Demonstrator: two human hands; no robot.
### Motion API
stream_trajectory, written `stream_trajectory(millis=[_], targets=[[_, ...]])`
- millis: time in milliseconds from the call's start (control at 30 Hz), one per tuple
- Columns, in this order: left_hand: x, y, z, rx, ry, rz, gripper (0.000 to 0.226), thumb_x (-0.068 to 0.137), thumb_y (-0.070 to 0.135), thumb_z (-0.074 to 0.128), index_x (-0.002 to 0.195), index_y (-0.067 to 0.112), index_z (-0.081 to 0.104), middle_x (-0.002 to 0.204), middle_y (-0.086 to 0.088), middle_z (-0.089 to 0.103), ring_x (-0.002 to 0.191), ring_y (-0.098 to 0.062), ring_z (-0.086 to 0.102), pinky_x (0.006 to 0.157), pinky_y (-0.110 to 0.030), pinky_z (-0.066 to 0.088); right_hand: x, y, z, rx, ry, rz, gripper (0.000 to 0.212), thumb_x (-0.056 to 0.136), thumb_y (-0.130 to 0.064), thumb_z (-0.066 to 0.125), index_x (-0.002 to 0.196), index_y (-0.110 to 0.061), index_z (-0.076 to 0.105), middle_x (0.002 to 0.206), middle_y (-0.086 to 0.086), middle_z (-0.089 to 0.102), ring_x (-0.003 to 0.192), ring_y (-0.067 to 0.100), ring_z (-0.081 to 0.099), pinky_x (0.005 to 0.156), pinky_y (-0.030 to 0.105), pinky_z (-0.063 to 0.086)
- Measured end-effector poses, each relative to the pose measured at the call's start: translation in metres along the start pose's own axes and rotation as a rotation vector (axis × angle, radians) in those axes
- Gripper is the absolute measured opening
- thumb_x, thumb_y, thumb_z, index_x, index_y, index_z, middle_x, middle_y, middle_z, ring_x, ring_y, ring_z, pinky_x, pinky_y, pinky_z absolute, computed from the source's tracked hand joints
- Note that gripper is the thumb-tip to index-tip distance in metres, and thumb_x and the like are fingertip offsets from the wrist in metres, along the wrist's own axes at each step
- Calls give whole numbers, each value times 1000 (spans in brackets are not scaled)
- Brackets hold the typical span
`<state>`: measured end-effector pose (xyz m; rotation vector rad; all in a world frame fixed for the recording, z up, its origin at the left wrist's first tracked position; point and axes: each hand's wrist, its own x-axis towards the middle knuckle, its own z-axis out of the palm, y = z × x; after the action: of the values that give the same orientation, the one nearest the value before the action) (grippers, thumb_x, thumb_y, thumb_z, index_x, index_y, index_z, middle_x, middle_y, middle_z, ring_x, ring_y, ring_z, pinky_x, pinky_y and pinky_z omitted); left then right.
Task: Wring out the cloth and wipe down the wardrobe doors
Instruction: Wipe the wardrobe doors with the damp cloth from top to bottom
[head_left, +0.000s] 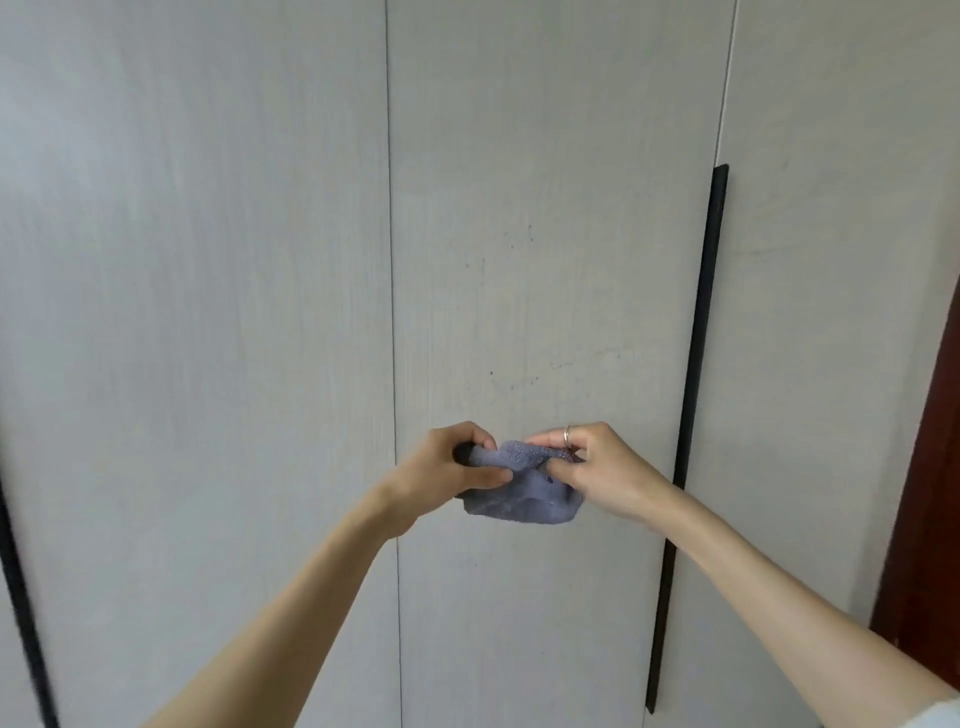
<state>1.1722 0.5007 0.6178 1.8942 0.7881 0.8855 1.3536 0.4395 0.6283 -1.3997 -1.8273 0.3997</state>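
A small blue-grey cloth is bunched between both hands in front of the pale grey wardrobe doors. My left hand grips its left end, fingers curled round a twisted part. My right hand, a ring on one finger, pinches the right end. The lower part of the cloth hangs loose below the hands. A few dark specks and faint smears mark the middle door above the hands.
A long black vertical handle runs down the right edge of the middle door. Another black strip shows at the lower left. A dark red-brown frame stands at the right edge.
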Motion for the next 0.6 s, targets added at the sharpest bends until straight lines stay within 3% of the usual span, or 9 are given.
stream_trajectory(millis=[67, 167, 300, 367, 467, 533, 600], targets=[[22, 16, 17, 62, 26, 51, 23, 79, 9, 73, 79, 15, 51, 79, -1, 53, 66, -11, 52, 56, -20, 43, 10, 15, -26, -108, 20, -62, 47, 85, 11, 42, 112, -17, 69, 102, -4, 60, 98, 10, 56, 84, 13, 41], [57, 45, 46, 114, 50, 97, 29, 78, 21, 76, 75, 19, 47, 102, 2, 54, 86, -9, 55, 65, -21, 45, 24, 26, -81, -118, 92, -108, 46, 85, 15, 40, 107, -12, 70, 99, -7, 59, 98, 11, 55, 80, 8, 39], [83, 76, 65, -2, 28, 143, 27, 81, 12, 71, 86, 15, 45, 81, -5, 58, 68, -15, 53, 53, -19, 40, 37, 25, -127, -135, 220, -207, 48, 82, 15, 45, 96, -23, 71, 97, -1, 60, 95, 15, 57, 82, 12, 39], [94, 89, 71, 31, 76, 149, 21, 82, 14, 71, 93, 16, 52, 82, -4, 62, 68, -15, 56, 56, -19, 43, 41, 28, -136, -265, 359, -256, 41, 84, 10, 48, 102, -19, 72, 101, 3, 59, 95, 15, 55, 80, 11, 37], [109, 101, 78, 193, 188, 145, 10, 84, 19, 69, 86, 17, 60, 72, 2, 60, 61, -11, 55, 55, -18, 44, 44, 32, -138, -390, 547, -281, 32, 87, 3, 51, 114, -9, 63, 110, 5, 54, 103, 17, 50, 84, 14, 32], [116, 106, 82, 128, 212, 131, 10, 84, 17, 68, 85, 12, 60, 72, -1, 61, 62, -13, 57, 56, -19, 46, 49, 33, -139, -307, 645, -251, 25, 86, -1, 56, 109, -7, 61, 109, 4, 55, 97, 16, 51, 77, 10, 32], [119, 109, 84, -9, 221, 132, 11, 86, 15, 67, 87, 7, 59, 77, -7, 62, 66, -18, 59, 60, -21, 50, 55, 27, -142, -27, 708, -127, 15, 83, -6, 63, 98, -10, 61, 96, -1, 58, 85, 11, 52, 67, 5, 36]])
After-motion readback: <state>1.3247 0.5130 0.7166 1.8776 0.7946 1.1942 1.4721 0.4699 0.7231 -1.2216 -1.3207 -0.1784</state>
